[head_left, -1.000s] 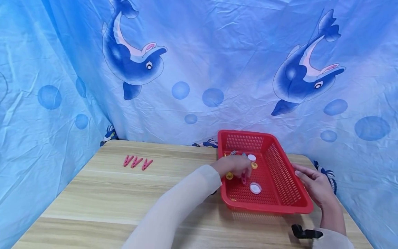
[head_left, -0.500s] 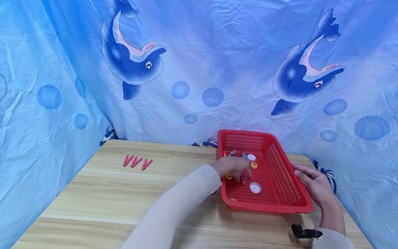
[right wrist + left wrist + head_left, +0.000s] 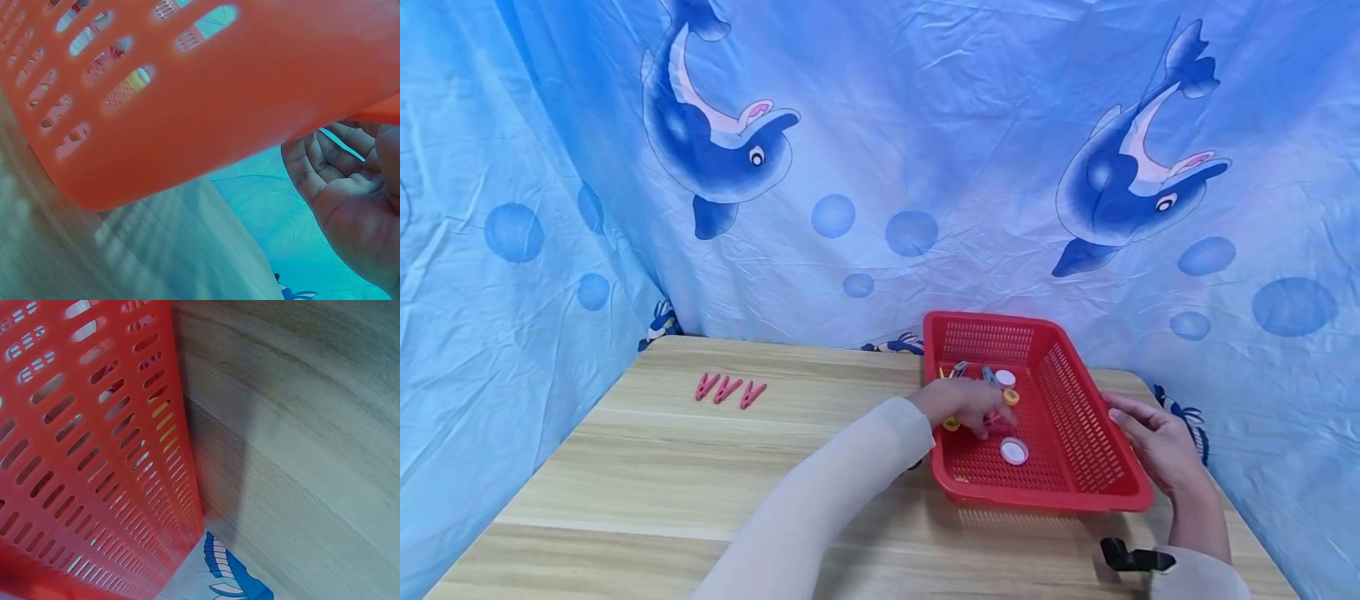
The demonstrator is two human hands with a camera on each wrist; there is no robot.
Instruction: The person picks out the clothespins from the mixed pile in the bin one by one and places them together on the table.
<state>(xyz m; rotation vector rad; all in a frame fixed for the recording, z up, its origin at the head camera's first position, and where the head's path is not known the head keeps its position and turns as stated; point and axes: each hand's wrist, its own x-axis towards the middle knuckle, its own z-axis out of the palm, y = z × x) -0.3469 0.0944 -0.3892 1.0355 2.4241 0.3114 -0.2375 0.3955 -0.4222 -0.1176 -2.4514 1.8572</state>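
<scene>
Red perforated plastic basket (image 3: 1075, 433) sits at the right end of the wooden table (image 3: 700, 475), holding a white round cap (image 3: 1014, 451), small yellow caps (image 3: 952, 423) and a pink plastic clothespin (image 3: 997, 419). Left hand (image 3: 967, 402) reaches inside, fingertips pinching that clothespin. Right hand (image 3: 1157, 443), fingers relaxed, rests against the basket's outer right wall; three more pink clothespins (image 3: 728, 390) lie well apart on the table's left.

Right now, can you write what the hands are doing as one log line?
left hand: pinches pink clothespin inside red basket | right hand: rests against basket's right rim

Long cream sleeves (image 3: 820, 500) on both arms; black strap-mounted device (image 3: 1131, 557) at right wrist.
</scene>
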